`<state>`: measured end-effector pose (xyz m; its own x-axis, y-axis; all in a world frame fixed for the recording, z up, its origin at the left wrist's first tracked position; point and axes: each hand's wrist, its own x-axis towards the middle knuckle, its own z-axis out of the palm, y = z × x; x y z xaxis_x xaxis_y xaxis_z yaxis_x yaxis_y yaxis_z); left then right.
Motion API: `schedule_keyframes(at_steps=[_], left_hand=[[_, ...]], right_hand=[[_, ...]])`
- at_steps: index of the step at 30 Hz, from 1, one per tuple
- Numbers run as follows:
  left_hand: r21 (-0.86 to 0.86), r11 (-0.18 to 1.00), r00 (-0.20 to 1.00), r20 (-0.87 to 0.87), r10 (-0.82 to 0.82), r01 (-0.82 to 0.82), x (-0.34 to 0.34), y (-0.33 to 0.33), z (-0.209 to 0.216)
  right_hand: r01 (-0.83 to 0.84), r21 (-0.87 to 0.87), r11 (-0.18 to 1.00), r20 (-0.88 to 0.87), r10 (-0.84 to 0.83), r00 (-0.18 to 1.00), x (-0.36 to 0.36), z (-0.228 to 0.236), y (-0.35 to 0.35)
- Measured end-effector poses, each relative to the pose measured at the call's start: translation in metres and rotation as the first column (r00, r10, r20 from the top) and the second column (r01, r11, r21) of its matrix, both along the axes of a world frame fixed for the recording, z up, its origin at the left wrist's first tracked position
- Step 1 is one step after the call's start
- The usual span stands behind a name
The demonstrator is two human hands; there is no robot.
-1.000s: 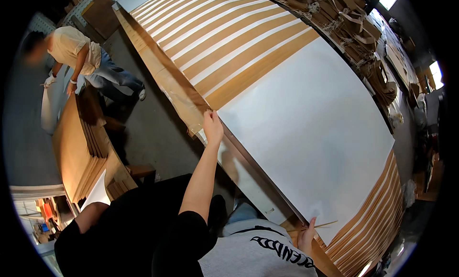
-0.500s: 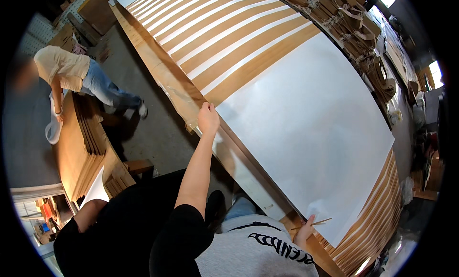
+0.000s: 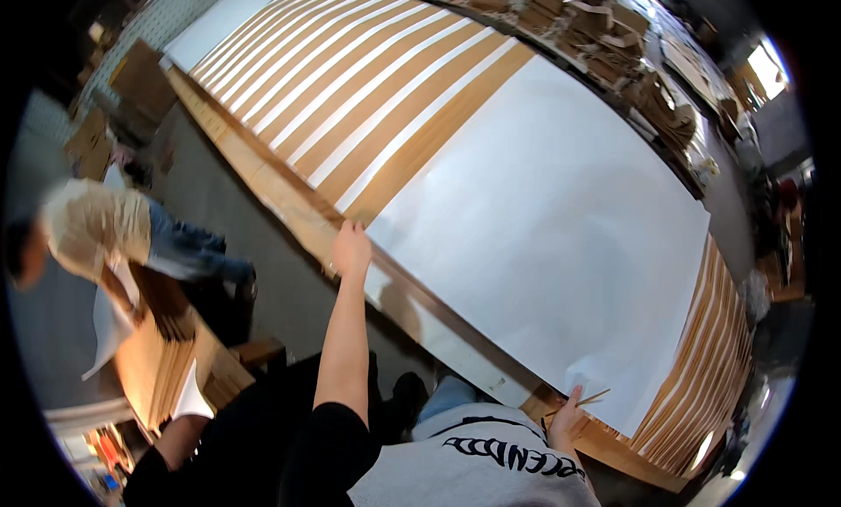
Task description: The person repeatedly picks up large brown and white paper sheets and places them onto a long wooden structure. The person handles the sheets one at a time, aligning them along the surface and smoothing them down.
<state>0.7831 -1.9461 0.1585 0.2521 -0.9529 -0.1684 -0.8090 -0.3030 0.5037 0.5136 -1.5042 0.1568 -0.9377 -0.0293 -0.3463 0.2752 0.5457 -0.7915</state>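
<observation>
While the left hand [image 3: 352,249] presses flat on the white sheet's [image 3: 543,235] near-left corner, the right hand [image 3: 565,415] pinches its near-right corner against the table [image 3: 289,200], leaving the sheet spread but not yet released.

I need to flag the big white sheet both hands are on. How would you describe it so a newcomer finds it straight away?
Start at the long worktable running across the room. The white sheet lies on it, left hand at one near corner, right hand at the other. It is one broad plain white area, unlike the narrow white and brown strips beside it.
</observation>
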Motion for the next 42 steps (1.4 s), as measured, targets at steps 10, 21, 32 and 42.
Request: schedule_keyframes(at_steps=[10, 21, 32, 42], left_hand=[[-0.422, 0.904, 0.993, -0.114, 0.022, -0.069, 0.000, 0.023, 0.000], [-0.387, 0.228, 0.222, -0.061, -0.973, 0.893, -0.084, 0.116, 0.009], [-0.295, 0.289, 0.271, -0.103, -0.957, 0.911, -0.085, 0.117, 0.005], [-0.230, 0.301, 0.279, -0.121, -0.953, 0.926, -0.092, 0.123, 0.010]], right_hand=[[-0.056, 0.062, 0.996, 0.164, 0.045, 0.985, -0.004, 0.001, 0.000], [-0.023, -0.184, 0.983, 0.159, 0.053, 0.986, -0.008, 0.002, 0.001], [0.189, -0.280, 0.941, 0.391, -0.069, 0.918, -0.068, 0.073, 0.063], [0.155, -0.225, 0.962, 0.395, -0.056, 0.917, -0.075, 0.067, 0.073]])
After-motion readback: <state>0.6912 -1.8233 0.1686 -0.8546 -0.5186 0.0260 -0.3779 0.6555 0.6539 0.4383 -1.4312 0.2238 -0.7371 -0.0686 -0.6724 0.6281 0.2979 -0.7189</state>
